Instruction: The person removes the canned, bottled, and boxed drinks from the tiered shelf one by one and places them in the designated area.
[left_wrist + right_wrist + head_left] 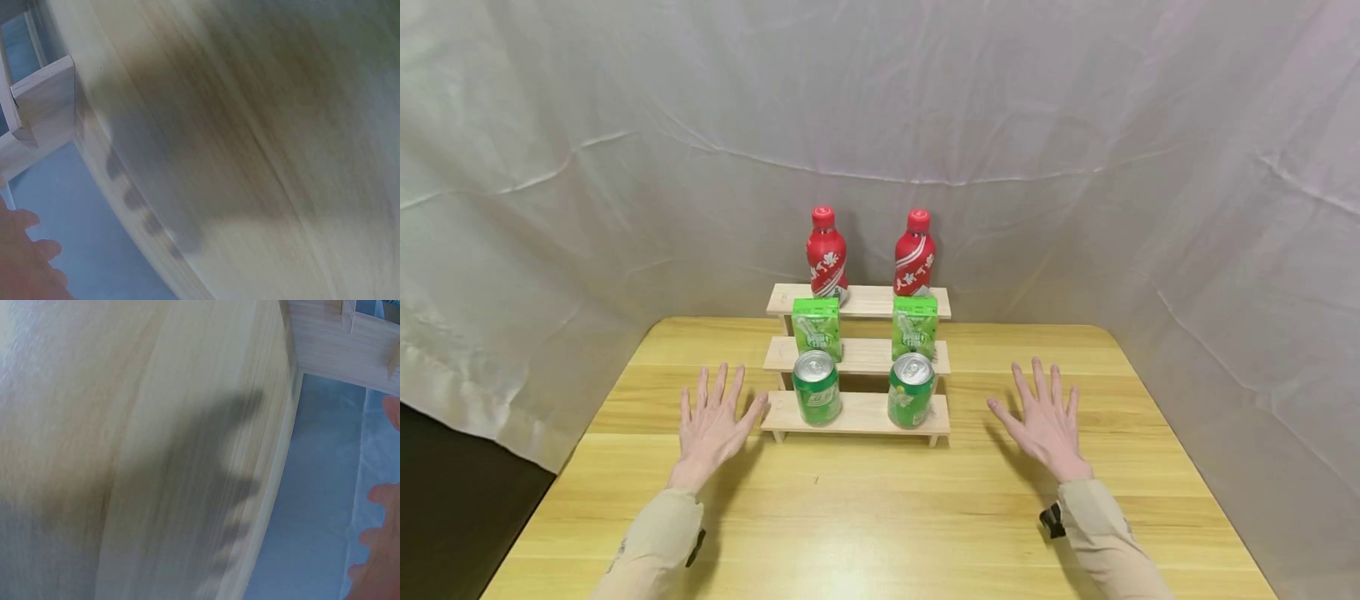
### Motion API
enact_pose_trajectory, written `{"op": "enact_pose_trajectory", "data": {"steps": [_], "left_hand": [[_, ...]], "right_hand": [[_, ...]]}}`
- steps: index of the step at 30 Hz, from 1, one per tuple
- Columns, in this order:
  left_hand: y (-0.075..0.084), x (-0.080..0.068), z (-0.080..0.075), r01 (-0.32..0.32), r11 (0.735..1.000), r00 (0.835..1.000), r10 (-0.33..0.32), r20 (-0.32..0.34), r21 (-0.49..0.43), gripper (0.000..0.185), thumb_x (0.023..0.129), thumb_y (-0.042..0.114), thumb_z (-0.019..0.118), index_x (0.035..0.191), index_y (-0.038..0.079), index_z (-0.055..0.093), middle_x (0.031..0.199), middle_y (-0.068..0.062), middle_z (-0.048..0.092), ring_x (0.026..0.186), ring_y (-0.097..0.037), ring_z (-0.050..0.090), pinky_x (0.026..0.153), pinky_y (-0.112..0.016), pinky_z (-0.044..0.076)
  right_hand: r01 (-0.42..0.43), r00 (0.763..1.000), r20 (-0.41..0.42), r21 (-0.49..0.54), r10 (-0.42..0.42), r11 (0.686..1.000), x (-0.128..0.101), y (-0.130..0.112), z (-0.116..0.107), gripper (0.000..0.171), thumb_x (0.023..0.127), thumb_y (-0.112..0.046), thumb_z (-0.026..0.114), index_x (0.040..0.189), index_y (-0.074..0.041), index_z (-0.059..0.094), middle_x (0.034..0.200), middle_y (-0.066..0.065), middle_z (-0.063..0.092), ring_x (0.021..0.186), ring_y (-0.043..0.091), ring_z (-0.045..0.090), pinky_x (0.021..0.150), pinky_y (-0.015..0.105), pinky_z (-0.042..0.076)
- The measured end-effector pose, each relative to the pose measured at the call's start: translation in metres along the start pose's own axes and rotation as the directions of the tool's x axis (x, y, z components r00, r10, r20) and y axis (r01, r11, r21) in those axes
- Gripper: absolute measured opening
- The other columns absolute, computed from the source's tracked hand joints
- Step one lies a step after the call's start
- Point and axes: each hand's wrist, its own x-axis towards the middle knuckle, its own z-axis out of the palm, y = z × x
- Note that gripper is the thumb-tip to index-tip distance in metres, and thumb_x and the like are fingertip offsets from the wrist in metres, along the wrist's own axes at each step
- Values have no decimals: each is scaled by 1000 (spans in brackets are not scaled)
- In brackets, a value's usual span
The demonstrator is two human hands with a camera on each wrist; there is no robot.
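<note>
Sleeves of beige cloth at the near side, a small black device showing at each cuff. Just beyond, left hand with its back uppermost, fingers straight and fanned apart, holding nothing; thumb tip just beside the left end of the lowest shelf, contact impossible to tell. Right hand likewise flat and spread, holding nothing, thumb pointing inward, apart from the right end of that same shelf. Beneath both, a wooden table with yellowish grain, finger-shaped shadows across it in both wrist views. Between the hands, toward the back of the table, a pale stepped rack with three tiers. On its lowest tier, two upright green cans with silver tops, one toward each end. Behind them, on the middle shelf, two bright green cartons, also upright. Higher and farther back, on the top shelf, two upright red bottles with red caps and white lettering. Behind everything and along both sides, a creased pale grey curtain.
</note>
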Motion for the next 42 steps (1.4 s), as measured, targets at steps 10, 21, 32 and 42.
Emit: {"op": "enact_pose_trajectory", "data": {"steps": [10,21,32,42], "left_hand": [[1,1,-3,-6,1000,1000,6,4,-3,71,87,63,26,143,27,3,151,-5,-3,137,-29,-15,106,-57,-15],[7,5,-11,24,976,991,5,135,-215,69,90,59,23,143,22,0,150,-13,-2,135,-40,-9,104,-62,-12],[9,9,-15,186,778,939,38,341,-600,82,89,53,39,141,-2,8,139,-27,32,126,-42,34,103,-55,30],[9,6,-14,267,634,894,119,433,-726,70,91,36,48,135,-11,20,129,-31,39,114,-35,48,96,-44,43]], "right_hand": [[5,1000,-13,8,-5,1000,2,0,-1,76,83,-65,35,143,-27,8,150,1,-12,137,34,-13,103,59,-19],[-3,1000,2,51,3,999,20,-5,-20,77,83,-66,32,143,-26,5,151,5,-10,137,35,-9,105,60,-14],[66,996,-74,346,-43,936,53,-33,-54,74,83,-56,48,142,-24,17,151,4,9,137,33,12,107,61,7],[59,998,-47,449,-42,892,76,-57,-76,77,78,-60,52,140,-33,17,149,0,19,135,27,22,105,59,21]]}}
